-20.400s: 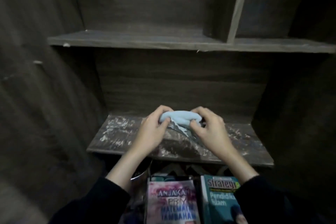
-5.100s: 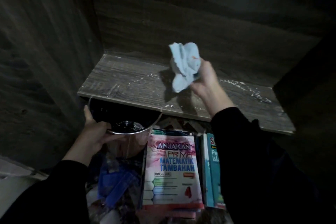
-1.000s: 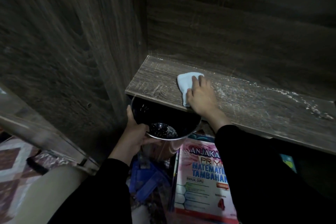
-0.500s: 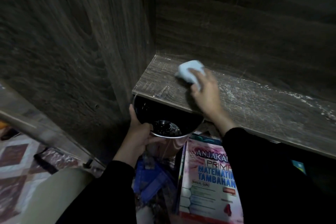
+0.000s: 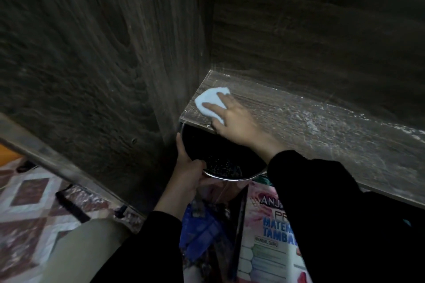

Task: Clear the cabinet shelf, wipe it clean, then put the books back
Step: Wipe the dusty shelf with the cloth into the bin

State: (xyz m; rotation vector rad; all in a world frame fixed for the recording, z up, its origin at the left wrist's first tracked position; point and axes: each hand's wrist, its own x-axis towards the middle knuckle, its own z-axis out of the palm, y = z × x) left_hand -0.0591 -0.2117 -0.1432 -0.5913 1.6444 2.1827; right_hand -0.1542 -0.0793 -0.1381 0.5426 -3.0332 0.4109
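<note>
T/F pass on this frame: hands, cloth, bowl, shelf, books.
1. The right hand presses a pale blue cloth on the shelf. True.
2. The left hand is idle. False: it grips the rim of a metal bowl below the shelf edge.
3. The cloth is at the shelf's right end. False: left end.
4. Right of the cloth lies white dust. True.
5. Books stand on the shelf. False: none visible there; a maths book lies below.

book (image 5: 264, 248): my right sleeve (image 5: 333, 202) covers its right half, so the title reads only in part.
cloth (image 5: 210, 101): near end is tucked under my right hand (image 5: 236, 122).
bowl (image 5: 220, 156): far rim is under the shelf (image 5: 322, 135), right side behind my sleeve.
blue thing (image 5: 202, 230): too blurred to name.
</note>
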